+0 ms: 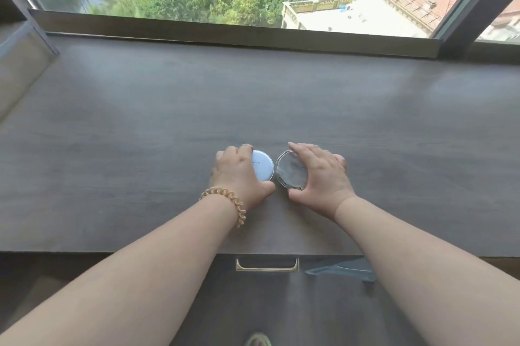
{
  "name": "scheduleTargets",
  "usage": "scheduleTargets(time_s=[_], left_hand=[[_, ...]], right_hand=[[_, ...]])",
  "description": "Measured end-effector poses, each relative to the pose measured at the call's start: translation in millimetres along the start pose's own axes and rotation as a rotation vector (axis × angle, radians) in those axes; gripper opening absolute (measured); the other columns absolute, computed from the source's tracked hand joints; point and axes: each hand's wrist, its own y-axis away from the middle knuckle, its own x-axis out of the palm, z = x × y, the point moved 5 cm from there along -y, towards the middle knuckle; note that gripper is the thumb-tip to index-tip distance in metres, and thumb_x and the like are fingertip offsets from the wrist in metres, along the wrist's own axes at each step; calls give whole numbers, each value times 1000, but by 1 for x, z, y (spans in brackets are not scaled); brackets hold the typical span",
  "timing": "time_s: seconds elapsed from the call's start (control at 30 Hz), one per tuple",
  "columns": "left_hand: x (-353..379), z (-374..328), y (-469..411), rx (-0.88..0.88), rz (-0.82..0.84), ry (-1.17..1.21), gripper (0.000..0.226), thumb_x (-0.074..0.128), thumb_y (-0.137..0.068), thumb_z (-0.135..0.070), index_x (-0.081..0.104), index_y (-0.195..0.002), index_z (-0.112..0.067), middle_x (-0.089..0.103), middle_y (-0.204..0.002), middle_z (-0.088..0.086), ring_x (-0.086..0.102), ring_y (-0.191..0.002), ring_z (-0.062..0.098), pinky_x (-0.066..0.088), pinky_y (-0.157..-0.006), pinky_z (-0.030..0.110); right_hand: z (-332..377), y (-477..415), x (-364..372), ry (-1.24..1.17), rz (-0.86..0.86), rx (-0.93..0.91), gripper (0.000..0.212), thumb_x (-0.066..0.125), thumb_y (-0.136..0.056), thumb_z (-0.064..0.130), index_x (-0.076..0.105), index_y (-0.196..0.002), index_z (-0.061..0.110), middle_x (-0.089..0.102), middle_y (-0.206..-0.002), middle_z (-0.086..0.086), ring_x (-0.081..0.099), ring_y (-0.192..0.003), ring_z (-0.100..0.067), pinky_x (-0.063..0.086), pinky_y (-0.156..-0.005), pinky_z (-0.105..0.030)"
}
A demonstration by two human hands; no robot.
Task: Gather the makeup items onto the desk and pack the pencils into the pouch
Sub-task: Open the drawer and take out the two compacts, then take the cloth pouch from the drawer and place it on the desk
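Two round makeup compacts lie side by side near the front middle of the dark wooden desk (140, 120). My left hand (239, 174) curls around the white compact (264, 167), thumb at its near edge and fingers over its far edge. My right hand (320, 174) grips the clear grey compact (289, 174) the same way. The two compacts almost touch. No pencils or pouch are in view.
A drawer with a brass handle (267, 265) sits under the desk's front edge. A grey-blue object (346, 271) pokes out beside it. A window sill (225, 36) and a large window bound the desk's far side. A coiled hair tie (233, 202) rings my left wrist.
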Motion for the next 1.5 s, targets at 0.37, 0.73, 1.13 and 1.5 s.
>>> scheduleTargets(time_s=[0.37, 0.73, 1.13, 1.5], left_hand=[[12, 10, -7, -74, -62, -54, 67, 66, -68, -40, 44, -127, -19, 45, -117, 3, 37, -111, 25, 33, -94, 30], [11, 22, 8, 45, -170, 115, 100, 70, -72, -51, 14, -149, -20, 33, -148, 4, 28, -137, 22, 21, -112, 36], [-79, 144, 92, -16, -468, 45, 51, 55, -77, -36, 51, -123, -14, 59, -116, 4, 51, -107, 26, 30, -88, 32], [-102, 342, 190, -264, -141, 6, 28, 62, -81, -27, 58, -107, -19, 60, -103, -2, 56, -101, 21, 45, -89, 39]], right_hand=[[-13, -13, 12, -40, 16, 3, 84, 69, -66, 37, 34, -142, 33, 34, -151, 8, 37, -132, -15, 16, -107, -35], [-9, 4, 15, -8, -142, -10, 83, 65, -69, 40, 32, -144, 27, 34, -152, -1, 30, -140, -20, 15, -112, -40], [133, 63, 29, -156, -396, -261, 52, 59, -70, 32, 54, -121, 22, 58, -127, -3, 46, -119, -21, 27, -102, -42], [318, 134, 161, -26, -99, -521, 33, 68, -61, 23, 66, -94, 25, 65, -102, 6, 52, -106, -19, 30, -86, -36]])
